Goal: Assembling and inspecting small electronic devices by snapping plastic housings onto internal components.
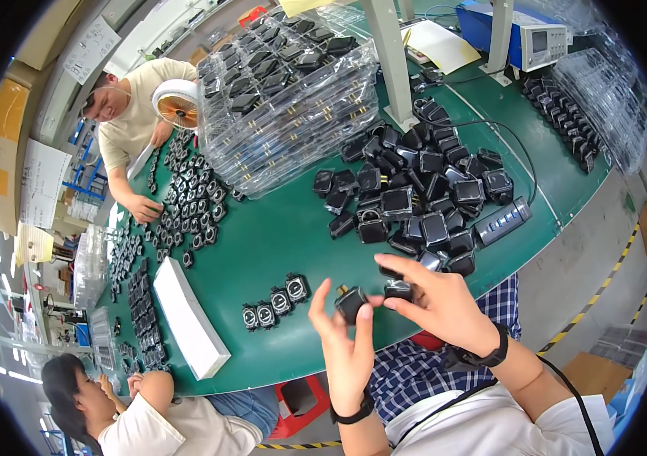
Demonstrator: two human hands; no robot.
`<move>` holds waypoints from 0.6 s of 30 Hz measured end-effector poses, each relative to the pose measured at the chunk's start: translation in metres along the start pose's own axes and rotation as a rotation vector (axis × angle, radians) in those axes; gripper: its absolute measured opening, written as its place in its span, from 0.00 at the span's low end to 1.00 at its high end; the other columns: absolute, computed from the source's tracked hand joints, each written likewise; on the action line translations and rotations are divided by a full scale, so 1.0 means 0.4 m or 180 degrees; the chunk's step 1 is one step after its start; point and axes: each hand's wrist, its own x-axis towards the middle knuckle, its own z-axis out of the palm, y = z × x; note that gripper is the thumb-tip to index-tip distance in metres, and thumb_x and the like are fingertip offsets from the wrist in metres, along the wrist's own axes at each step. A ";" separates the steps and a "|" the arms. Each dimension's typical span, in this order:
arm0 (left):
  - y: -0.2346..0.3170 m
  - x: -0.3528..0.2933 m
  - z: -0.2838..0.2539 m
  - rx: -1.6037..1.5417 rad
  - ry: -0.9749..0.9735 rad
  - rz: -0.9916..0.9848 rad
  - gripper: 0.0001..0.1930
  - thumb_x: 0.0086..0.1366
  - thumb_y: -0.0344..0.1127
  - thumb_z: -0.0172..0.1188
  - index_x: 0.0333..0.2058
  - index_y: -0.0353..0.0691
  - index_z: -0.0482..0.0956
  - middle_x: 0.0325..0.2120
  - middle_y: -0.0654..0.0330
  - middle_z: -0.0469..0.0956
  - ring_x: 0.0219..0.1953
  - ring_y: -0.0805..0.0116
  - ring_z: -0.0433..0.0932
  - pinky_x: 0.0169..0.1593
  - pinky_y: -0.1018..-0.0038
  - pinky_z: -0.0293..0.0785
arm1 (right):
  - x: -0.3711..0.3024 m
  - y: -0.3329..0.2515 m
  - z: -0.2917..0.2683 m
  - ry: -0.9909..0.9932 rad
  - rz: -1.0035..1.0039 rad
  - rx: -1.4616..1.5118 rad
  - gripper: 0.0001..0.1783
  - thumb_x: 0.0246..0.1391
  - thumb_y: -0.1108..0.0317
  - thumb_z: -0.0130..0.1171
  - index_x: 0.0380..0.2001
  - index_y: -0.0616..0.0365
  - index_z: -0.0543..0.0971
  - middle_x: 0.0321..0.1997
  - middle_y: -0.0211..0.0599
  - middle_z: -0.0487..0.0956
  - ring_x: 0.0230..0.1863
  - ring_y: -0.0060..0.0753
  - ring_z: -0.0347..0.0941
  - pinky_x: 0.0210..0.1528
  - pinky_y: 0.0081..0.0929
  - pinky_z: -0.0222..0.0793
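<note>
Just over the table's near edge, my left hand (pixel 345 342) pinches a small black square device (pixel 350 305) with a gold-coloured piece at its top. Close beside it, my right hand (pixel 445 304) grips another black square device (pixel 398 288) between thumb and fingers. The two devices are near each other; some finger blur hides whether they touch. To the left of my hands, several black units with round pale rings (pixel 279 302) form a short slanting row. Beyond my right hand lies a large loose heap of glossy black square devices (pixel 422 186).
A black multi-port hub (pixel 504 221) with a cable sits by the heap. Stacked clear trays (pixel 293 129) stand at the back, near a small fan (pixel 177 110). A white long box (pixel 190 319) lies left. Two co-workers (pixel 137 114) sit along the left side. A metal post (pixel 390 61) rises behind.
</note>
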 end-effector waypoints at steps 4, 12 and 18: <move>-0.035 -0.071 0.003 -0.1280 0.0151 -0.0319 0.28 0.73 0.30 0.54 0.67 0.38 0.54 0.45 0.47 0.79 0.33 0.68 0.77 0.34 0.77 0.73 | -0.042 0.039 0.016 -0.0119 0.0269 0.1245 0.18 0.64 0.74 0.55 0.58 0.60 0.74 0.49 0.41 0.82 0.45 0.29 0.82 0.38 0.26 0.82; -0.065 -0.123 -0.007 -0.2412 -0.0306 -0.0397 0.37 0.64 0.26 0.58 0.69 0.38 0.53 0.56 0.40 0.72 0.28 0.70 0.73 0.34 0.77 0.72 | -0.080 0.038 0.022 0.0020 0.0811 0.3093 0.19 0.70 0.71 0.48 0.60 0.64 0.70 0.52 0.46 0.80 0.48 0.38 0.82 0.49 0.34 0.84; -0.040 -0.133 -0.021 -0.2362 -0.0356 -0.0371 0.40 0.62 0.28 0.59 0.70 0.35 0.51 0.59 0.36 0.69 0.30 0.67 0.75 0.34 0.76 0.73 | -0.104 0.023 0.005 0.0002 0.0720 0.3157 0.20 0.70 0.66 0.48 0.61 0.65 0.67 0.50 0.50 0.81 0.49 0.46 0.83 0.49 0.37 0.84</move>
